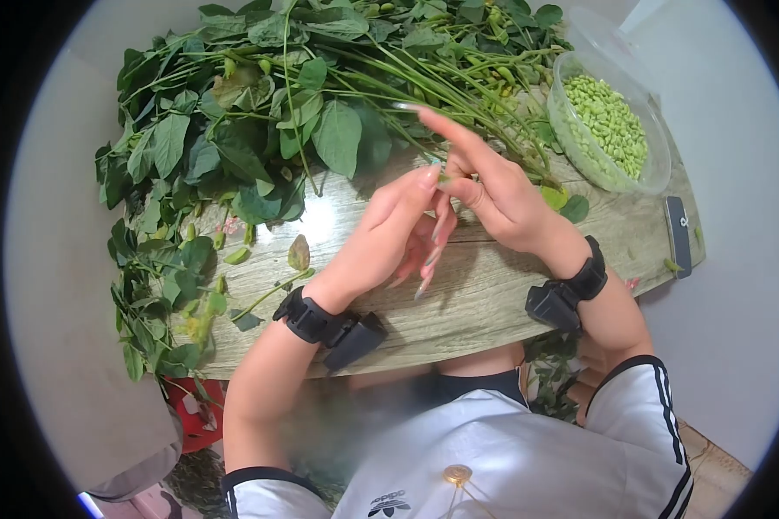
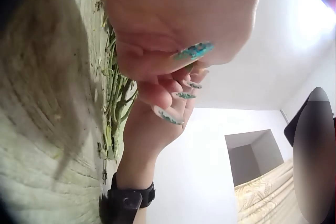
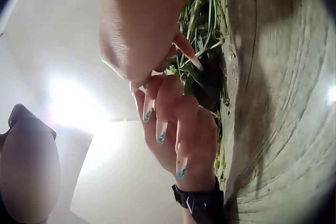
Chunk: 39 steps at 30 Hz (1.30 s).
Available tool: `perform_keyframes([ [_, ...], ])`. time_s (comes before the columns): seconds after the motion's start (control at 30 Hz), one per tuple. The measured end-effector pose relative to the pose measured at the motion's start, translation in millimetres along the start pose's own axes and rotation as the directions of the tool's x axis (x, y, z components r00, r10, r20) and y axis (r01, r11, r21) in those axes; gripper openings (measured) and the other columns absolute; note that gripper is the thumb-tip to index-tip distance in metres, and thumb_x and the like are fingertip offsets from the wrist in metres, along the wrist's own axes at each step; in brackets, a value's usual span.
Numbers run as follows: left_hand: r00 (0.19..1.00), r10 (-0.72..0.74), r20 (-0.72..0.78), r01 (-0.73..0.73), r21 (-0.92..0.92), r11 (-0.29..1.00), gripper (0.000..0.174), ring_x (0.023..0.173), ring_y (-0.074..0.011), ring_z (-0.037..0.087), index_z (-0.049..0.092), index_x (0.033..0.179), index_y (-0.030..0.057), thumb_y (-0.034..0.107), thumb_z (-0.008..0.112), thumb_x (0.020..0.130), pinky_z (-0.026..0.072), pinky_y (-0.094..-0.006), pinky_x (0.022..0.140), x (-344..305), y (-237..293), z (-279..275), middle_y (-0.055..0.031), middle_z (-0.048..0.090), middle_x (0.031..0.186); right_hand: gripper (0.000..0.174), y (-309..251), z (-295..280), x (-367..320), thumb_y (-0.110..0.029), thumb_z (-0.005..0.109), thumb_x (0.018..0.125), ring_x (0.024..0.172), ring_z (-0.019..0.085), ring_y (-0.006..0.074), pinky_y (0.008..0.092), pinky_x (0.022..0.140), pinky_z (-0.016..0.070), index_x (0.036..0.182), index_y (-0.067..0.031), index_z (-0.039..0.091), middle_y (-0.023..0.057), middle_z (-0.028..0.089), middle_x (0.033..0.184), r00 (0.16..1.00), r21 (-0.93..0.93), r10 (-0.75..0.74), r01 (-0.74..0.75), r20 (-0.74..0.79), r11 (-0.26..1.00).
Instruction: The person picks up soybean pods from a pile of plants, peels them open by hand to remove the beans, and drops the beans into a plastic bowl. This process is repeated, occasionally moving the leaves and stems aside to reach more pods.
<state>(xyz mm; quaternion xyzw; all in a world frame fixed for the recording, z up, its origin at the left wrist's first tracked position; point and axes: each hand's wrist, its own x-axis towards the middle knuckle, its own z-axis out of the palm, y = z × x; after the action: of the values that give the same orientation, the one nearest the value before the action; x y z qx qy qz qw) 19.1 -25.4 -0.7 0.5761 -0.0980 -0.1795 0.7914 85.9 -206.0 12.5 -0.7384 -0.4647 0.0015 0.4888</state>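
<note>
Both hands meet above the wooden table (image 1: 459, 294). The left hand (image 1: 394, 227) pinches a small green pod (image 1: 444, 180) between thumb and fingers, its other fingers curled below. Thumb and fingertips of the right hand (image 1: 502, 195) close on the same pod from the other side, while its index finger points up and left. Most of the pod is hidden by the fingers. In the left wrist view, long nails with green glitter show on the left hand (image 2: 184, 19); the right wrist view has the right hand (image 3: 139, 29) over the pod.
Leafy bean stalks (image 1: 234, 130) are heaped across the table's back and left. A clear tub (image 1: 658, 164) of shelled green beans (image 1: 606, 121) stands at the back right, with a phone (image 1: 679, 238) near the right edge. Loose pods (image 1: 237, 256) lie at left.
</note>
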Motion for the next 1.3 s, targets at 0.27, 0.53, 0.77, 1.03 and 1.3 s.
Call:
perform_keyframes([
  [0.27, 0.996, 0.073, -0.047, -0.078, -0.122, 0.990, 0.034, 0.045, -0.0131, 0.052, 0.042, 0.091, 0.0082, 0.039, 0.033, 0.103, 0.0337, -0.0218, 0.032, 2.0, 1.7, -4.7, -0.0044, 0.050, 0.070, 0.024, 10.6, -0.9, 6.4, -0.010, 0.068, 0.085, 0.074, 0.055, 0.0242, 0.0351, 0.069, 0.0459, 0.108, -0.0024, 0.064, 0.0087, 0.058, 0.078, 0.951, -0.308, -0.263, 0.204, -0.162, 0.929],
  [0.53, 0.999, 0.014, 0.030, -0.007, -0.229, 0.974, 0.035, 0.043, -0.0146, 0.048, 0.043, 0.114, 0.0047, 0.035, 0.032, 0.100, 0.0379, -0.0235, 0.036, 3.1, 1.6, -6.2, -0.0064, 0.050, 0.070, 0.018, 10.2, -0.3, 3.5, -0.005, 0.072, 0.079, 0.070, 0.055, 0.0259, 0.0347, 0.062, 0.0462, 0.095, -0.0007, 0.065, 0.0088, 0.056, 0.078, 0.922, -0.360, -0.349, 0.273, -0.167, 0.892],
  [0.77, 1.000, -0.004, 0.027, 0.011, -0.268, 0.963, 0.034, 0.042, -0.0142, 0.046, 0.043, 0.115, 0.0049, 0.034, 0.031, 0.101, 0.0374, -0.0239, 0.035, 3.7, 2.6, -4.0, -0.0068, 0.049, 0.069, 0.019, 12.3, -1.8, 3.9, -0.005, 0.073, 0.077, 0.070, 0.054, 0.0250, 0.0347, 0.061, 0.0458, 0.094, -0.0023, 0.065, 0.0080, 0.054, 0.076, 0.914, -0.357, -0.373, 0.298, -0.162, 0.885],
  [1.03, 1.000, -0.010, 0.003, 0.010, -0.246, 0.969, 0.037, 0.037, -0.0148, 0.035, 0.045, 0.110, 0.0062, 0.038, 0.032, 0.098, 0.0374, -0.0253, 0.032, 4.8, -0.9, -5.3, -0.0094, 0.046, 0.065, 0.019, 13.7, 0.4, 2.6, -0.008, 0.073, 0.078, 0.069, 0.054, 0.0249, 0.0353, 0.060, 0.0459, 0.094, -0.0033, 0.066, 0.0075, 0.054, 0.076, 0.899, -0.380, -0.402, 0.317, -0.171, 0.869],
  [1.3, 0.998, 0.021, 0.051, -0.006, -0.262, 0.965, 0.030, 0.041, -0.0139, 0.046, 0.042, 0.115, 0.0063, 0.030, 0.031, 0.101, 0.0355, -0.0229, 0.031, 4.6, -2.8, -8.9, -0.0067, 0.048, 0.068, 0.020, 15.8, 0.2, 2.9, -0.011, 0.074, 0.077, 0.069, 0.054, 0.0245, 0.0349, 0.060, 0.0459, 0.093, -0.0034, 0.065, 0.0069, 0.054, 0.076, 0.897, -0.393, -0.414, 0.328, -0.156, 0.859],
])
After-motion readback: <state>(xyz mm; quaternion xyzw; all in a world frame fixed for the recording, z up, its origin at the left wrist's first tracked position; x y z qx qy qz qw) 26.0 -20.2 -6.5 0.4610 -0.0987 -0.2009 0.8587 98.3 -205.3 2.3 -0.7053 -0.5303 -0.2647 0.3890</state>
